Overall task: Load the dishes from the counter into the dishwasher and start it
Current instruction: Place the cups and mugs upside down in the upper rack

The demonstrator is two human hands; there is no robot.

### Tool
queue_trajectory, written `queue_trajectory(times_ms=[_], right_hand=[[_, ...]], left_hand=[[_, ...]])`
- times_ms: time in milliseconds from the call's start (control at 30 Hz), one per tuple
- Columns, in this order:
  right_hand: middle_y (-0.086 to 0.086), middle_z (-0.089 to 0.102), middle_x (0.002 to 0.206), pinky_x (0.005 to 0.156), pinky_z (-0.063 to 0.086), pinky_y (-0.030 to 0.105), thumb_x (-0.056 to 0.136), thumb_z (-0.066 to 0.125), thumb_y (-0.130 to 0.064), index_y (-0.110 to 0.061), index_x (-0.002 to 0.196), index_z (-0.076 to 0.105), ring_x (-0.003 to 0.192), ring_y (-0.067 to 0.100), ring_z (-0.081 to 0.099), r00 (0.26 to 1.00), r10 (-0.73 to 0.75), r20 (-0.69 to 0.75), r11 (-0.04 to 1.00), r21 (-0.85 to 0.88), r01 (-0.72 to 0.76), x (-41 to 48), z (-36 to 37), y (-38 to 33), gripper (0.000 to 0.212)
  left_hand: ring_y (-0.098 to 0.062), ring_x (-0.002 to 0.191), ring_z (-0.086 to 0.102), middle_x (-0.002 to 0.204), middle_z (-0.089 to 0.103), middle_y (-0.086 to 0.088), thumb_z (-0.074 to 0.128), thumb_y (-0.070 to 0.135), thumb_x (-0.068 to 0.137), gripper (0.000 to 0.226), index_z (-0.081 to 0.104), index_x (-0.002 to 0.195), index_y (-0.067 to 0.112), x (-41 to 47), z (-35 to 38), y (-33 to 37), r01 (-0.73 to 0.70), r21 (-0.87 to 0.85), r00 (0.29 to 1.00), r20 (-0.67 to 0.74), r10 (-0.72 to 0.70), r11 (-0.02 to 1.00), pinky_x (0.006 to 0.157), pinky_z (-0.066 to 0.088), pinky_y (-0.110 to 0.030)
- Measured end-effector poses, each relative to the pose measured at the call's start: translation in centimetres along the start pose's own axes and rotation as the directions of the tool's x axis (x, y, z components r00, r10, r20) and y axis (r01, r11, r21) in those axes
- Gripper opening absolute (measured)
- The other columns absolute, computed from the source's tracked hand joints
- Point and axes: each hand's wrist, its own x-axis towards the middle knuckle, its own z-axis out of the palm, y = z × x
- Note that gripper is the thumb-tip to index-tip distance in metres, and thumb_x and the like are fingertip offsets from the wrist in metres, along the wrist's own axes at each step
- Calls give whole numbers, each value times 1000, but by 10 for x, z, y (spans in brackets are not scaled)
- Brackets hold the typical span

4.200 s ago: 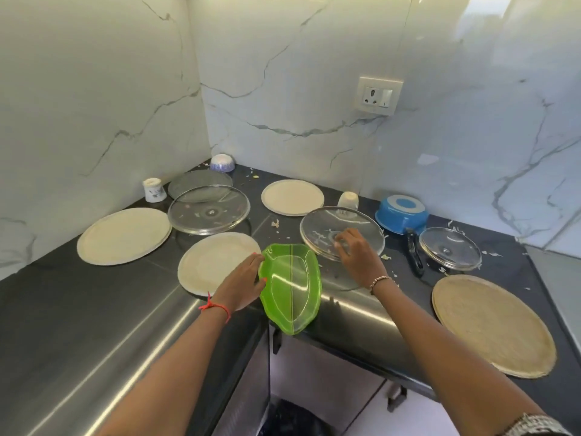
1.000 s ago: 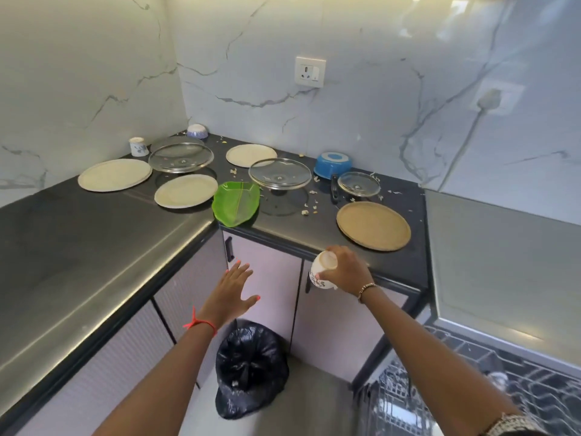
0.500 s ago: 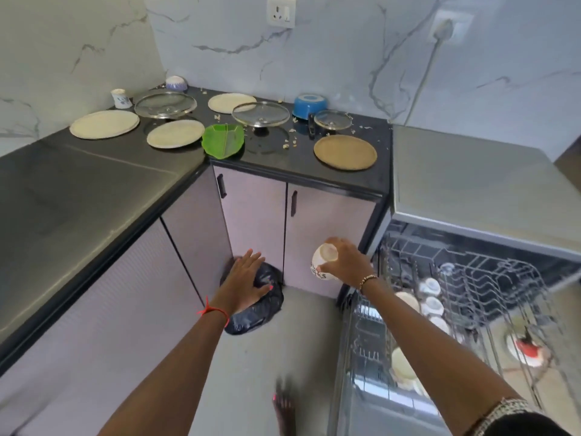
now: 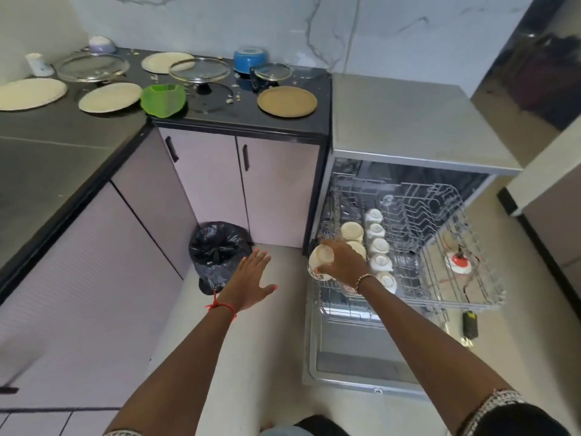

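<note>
Cup (image 4: 319, 259): white with dark print, in right hand (image 4: 344, 262). The fingers (image 4: 327, 247) curl over it and grip it from above. It's tilted, mouth towards the camera. It sits at the left front corner of the pulled-out upper rack (image 4: 457, 198); can't tell if it touches the wire.

Left hand (image 4: 251, 283): holds nothing, palm down, fingers (image 4: 262, 258) spread straight, hovering above the floor just left of the cup.

Rack contents: row of white cups (image 4: 379, 245) upside down, running front to back just right of the held cup. Two beige pieces (image 4: 352, 230) sit beside that row. Red-and-white item (image 4: 456, 261) on the right side, too blurred to identify.

Dishwasher door (image 4: 345, 368) folded down flat, the lower rack partly visible under the upper one.

Black bin bag (image 4: 218, 247) on the floor in the cabinet corner, near the left hand.

Worktop (image 4: 63, 146), still loaded:
- green dish (image 4: 163, 99) overhanging the front edge
- brown plate (image 4: 286, 101) at the right end
- three cream plates (image 4: 110, 97)
- three glass lids (image 4: 199, 70)
- blue pot (image 4: 250, 58) upside down at the back
- small white cup (image 4: 39, 64) and pale bowl (image 4: 101, 44) at the far left rear
- food crumbs scattered round the middle lid
</note>
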Motion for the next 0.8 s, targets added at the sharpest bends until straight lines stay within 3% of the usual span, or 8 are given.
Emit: queue_trajectory(times_ms=[200, 433, 633, 800], right_hand=[[11, 48, 130, 93, 44, 37, 72, 76, -29, -15, 133, 43, 117, 30, 50, 996, 89, -23, 996, 26, -88, -20, -11, 56, 70], [13, 49, 129, 94, 42, 35, 73, 76, -27, -12, 132, 45, 117, 29, 50, 990, 133, -38, 990, 51, -131, -8, -34, 135, 69], [16, 49, 128, 97, 36, 34, 75, 74, -21, -8, 133, 44, 119, 30, 46, 992, 127, 12, 988, 82, -128, 40, -62, 213, 67], [15, 52, 126, 96, 41, 35, 71, 78, -20, -6, 130, 50, 116, 30, 51, 990, 133, 57, 981, 135, -139, 89, -77, 270, 67]], left_hand=[[-15, 145, -3, 157, 8, -3, 50, 40, 93, 71, 17, 148, 10, 31, 26, 48, -107, 17, 993, 53, 106, 994, 116, -3, -31], [-17, 145, -2, 157, 7, -4, 51, 36, 93, 70, 16, 148, 8, 89, 53, 100, -133, -7, 987, 95, 133, 991, 117, 1, -32], [-18, 145, 2, 157, 8, -6, 54, 31, 92, 68, 21, 146, 6, 161, 78, 138, -43, -76, 998, 52, 47, 996, 116, 3, -31], [-20, 145, 5, 156, 10, -8, 49, 22, 96, 60, 20, 146, 6, 218, 93, 152, 44, -85, 998, 45, -41, 995, 117, 7, -35]])
